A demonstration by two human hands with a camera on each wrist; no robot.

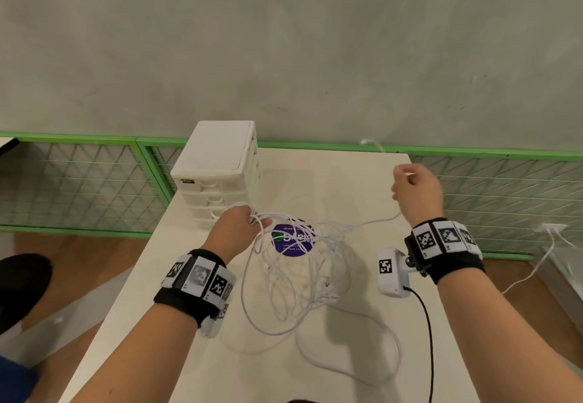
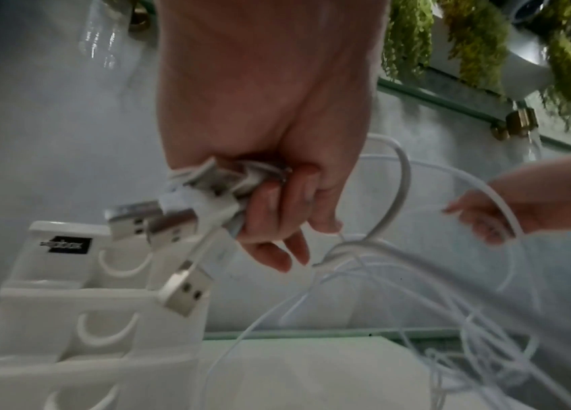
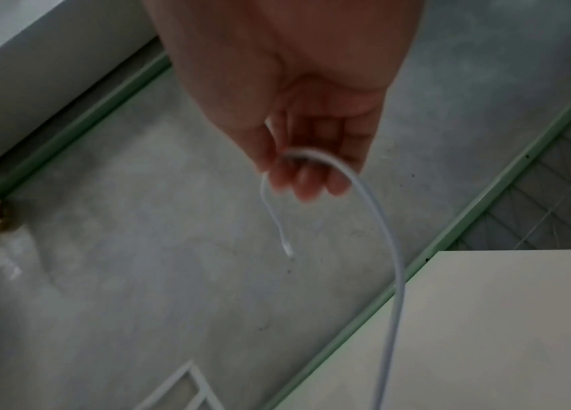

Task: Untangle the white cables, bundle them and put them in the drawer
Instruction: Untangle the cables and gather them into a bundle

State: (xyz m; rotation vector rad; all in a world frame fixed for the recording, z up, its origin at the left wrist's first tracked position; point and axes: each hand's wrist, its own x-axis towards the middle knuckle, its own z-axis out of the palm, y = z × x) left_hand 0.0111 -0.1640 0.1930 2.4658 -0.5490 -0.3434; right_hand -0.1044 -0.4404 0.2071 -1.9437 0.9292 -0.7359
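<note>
A tangle of white cables (image 1: 303,264) hangs and lies over the middle of the white table (image 1: 347,371). My left hand (image 1: 243,226) is raised beside the white drawer unit (image 1: 217,169) and grips several cable ends; their USB plugs (image 2: 158,224) stick out of my fist (image 2: 270,199). My right hand (image 1: 416,191) is lifted at the table's far right and pinches a single white cable (image 3: 375,210), whose small plug end (image 3: 287,249) dangles free beyond my fingers. That cable runs taut back to the tangle. All drawers look closed.
A round purple sticker (image 1: 291,240) lies under the cables. Green mesh fencing (image 1: 79,182) runs behind the table against a grey wall. A black wire (image 1: 426,339) trails from my right wrist camera. Another white cable (image 1: 536,264) hangs off to the right.
</note>
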